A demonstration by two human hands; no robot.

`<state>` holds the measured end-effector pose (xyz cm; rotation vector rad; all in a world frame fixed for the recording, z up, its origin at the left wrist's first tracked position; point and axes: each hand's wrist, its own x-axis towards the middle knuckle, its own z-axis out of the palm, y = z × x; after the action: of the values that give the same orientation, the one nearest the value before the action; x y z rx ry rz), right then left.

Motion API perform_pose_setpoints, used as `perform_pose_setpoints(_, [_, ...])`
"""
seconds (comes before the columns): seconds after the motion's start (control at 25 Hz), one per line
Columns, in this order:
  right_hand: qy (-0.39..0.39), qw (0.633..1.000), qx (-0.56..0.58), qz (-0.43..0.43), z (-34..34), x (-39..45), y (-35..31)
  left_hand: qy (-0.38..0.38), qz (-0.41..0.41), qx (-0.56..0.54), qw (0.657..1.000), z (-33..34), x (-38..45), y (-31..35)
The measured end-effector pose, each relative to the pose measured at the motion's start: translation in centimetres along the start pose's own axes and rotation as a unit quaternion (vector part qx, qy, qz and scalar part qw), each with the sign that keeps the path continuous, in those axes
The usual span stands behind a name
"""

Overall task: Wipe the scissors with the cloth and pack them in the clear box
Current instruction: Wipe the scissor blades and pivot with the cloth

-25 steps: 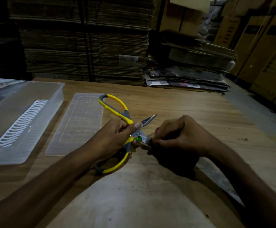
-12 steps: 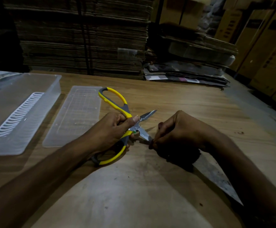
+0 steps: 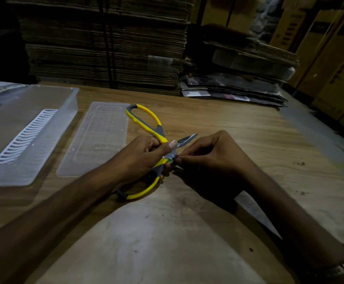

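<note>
Left hand (image 3: 144, 158) clamps open scissors (image 3: 150, 144), right hand (image 3: 208, 158) pinched at pivot, cloth unclear; upper blade at 1 o'clock could nick fingers.

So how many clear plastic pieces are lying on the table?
2. A deep clear box with a white slotted insert sits at the far left; a flat clear lid lies just right of it, beside the left hand. More may lie beyond the left edge of the picture.

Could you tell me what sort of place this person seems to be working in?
Probably a warehouse or packing room. Tall stacks of flattened cardboard rise behind the wooden worktable, large cartons line the right side, and a clear box lies ready beside the yellow-handled scissors.
</note>
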<state>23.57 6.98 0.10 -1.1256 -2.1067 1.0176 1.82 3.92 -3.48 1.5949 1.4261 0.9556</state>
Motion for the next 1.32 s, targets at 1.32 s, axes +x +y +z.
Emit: perform_pose_setpoints(1.32, [0.063,0.976,0.208,-0.016,0.7,-0.3,-0.4,0.075,0.078,-0.086,0.990,0.3,-1.0,0.7])
